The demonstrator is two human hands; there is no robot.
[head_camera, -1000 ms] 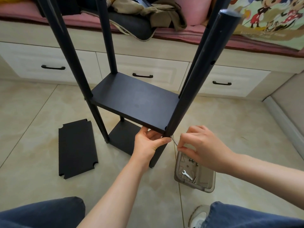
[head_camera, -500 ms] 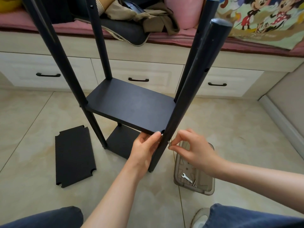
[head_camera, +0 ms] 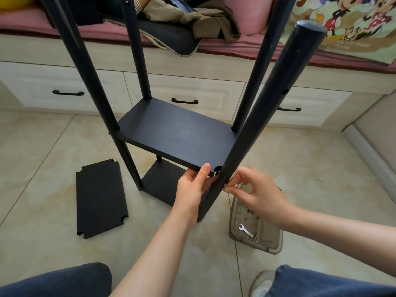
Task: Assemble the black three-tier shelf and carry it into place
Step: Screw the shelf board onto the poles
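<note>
Floor tiles point(head_camera: 42, 168) at the far left carry a loose black panel point(head_camera: 100, 200), lying flat with a notch cut in each corner, well apart from the hands. Just right of it stands the black shelf frame point(head_camera: 97, 91), its four round poles rising past the top of the view in front of a cream drawer unit point(head_camera: 203, 91). Two boards sit between the poles: a middle board point(head_camera: 175, 133) partway up and a lower board point(head_camera: 160, 185) close to the floor beneath it. The left hand point(head_camera: 190, 189) grips the near right corner of the middle board, thumb lying along the top edge and the other fingers curled underneath. Beside that thumb the board's corner notch shows as a small dark gap against the front right pole point(head_camera: 263, 110), which leans toward the camera and has holes along its side. On the pole's right face, level with the board, the right hand point(head_camera: 263, 196) pinches a small silver screw point(head_camera: 225, 185) between thumb and forefinger, the screw touching the pole; the remaining fingers are loosely bent and hold nothing. Below that hand a clear plastic tray point(head_camera: 278, 241) rests on the floor, holding a small flat wrench point(head_camera: 245, 230) and a few dark bits too small to make out. Up at the far right, a cartoon-print cover point(head_camera: 353, 24) lies on the bench above the drawers.
</note>
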